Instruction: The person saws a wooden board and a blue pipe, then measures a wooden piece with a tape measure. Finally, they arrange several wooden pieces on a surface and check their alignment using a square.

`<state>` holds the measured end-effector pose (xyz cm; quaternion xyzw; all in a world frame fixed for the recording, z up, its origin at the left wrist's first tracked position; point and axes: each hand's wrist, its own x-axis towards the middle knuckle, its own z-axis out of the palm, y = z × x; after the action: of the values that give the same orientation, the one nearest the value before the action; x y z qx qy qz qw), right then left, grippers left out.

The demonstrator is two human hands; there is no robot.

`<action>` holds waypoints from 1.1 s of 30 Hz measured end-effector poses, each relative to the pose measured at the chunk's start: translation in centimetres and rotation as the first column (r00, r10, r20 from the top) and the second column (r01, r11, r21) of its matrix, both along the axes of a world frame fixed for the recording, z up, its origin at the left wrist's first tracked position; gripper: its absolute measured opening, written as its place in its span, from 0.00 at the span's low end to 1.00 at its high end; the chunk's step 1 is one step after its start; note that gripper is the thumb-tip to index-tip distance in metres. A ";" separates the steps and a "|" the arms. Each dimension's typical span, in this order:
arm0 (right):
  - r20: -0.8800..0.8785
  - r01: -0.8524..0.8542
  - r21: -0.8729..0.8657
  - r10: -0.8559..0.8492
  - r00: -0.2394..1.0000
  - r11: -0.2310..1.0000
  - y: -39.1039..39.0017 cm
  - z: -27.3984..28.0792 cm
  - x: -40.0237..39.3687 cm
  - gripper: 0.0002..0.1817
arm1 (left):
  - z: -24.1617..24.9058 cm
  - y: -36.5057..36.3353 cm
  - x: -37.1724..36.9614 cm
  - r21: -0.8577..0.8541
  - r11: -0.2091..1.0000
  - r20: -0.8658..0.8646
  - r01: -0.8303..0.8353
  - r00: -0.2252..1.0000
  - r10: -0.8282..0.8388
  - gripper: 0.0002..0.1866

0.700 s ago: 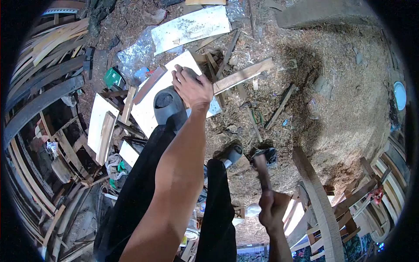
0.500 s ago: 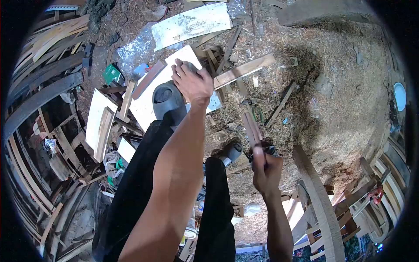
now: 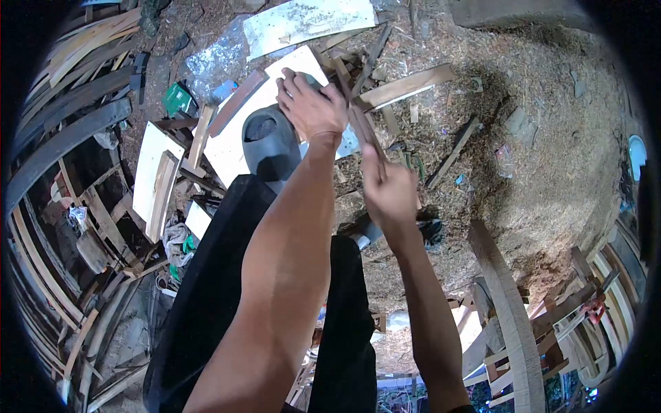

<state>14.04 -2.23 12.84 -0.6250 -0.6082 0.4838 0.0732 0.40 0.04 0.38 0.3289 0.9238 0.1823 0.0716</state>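
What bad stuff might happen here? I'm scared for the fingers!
The left hand might get hit: the long brown tool, gripped in the right hand, looks very close to it.

The grey shoe is near too, so a slip could perhaps bump that foot.

Loose wood, like the strip on the floor, might trip someone standing up.

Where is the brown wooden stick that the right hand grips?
In the head view, the brown wooden stick is above centre, slightly right, slanting up-left from the right hand to beside the left hand; blur hides whether they touch.
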 end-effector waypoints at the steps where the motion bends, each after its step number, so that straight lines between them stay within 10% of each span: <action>1: 0.120 -0.079 -0.052 0.084 0.989 0.996 1.7 0.1 -1.2 0.29 | 0.0 0.0 0.0 -0.005 1.000 0.003 -0.004 1.000 0.004 0.29; 10: 0.064 -0.077 -0.287 0.099 0.993 0.955 -6.1 11.5 8.5 0.14 | -0.5 -0.3 0.1 0.044 0.999 -0.135 0.013 0.991 -0.007 0.24; 20: 0.206 -0.124 -0.129 0.149 0.967 0.984 3.4 -1.6 -3.2 0.23 | -0.1 -0.1 -0.3 -0.001 0.999 -0.015 0.044 0.999 -0.044 0.28; 25: -0.006 0.022 -0.216 -0.024 1.000 0.976 -3.0 9.5 5.0 0.16 | 0.3 -0.3 0.1 0.007 1.000 0.013 -0.004 1.000 0.004 0.28; 27: 0.075 -0.172 -0.371 0.214 0.974 0.913 -5.4 11.8 9.5 0.16 | 0.0 0.0 0.0 0.007 1.000 -0.017 -0.002 1.000 0.002 0.28; 33: -0.026 -0.119 -0.043 0.118 0.993 0.992 1.0 -0.3 0.2 0.16 | -0.1 0.2 -0.1 0.020 1.000 -0.010 0.013 1.000 -0.013 0.28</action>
<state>14.20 -1.22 12.57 -0.5835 -0.6325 0.5080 0.0373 0.28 0.23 0.30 0.3364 0.9202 0.1894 0.0651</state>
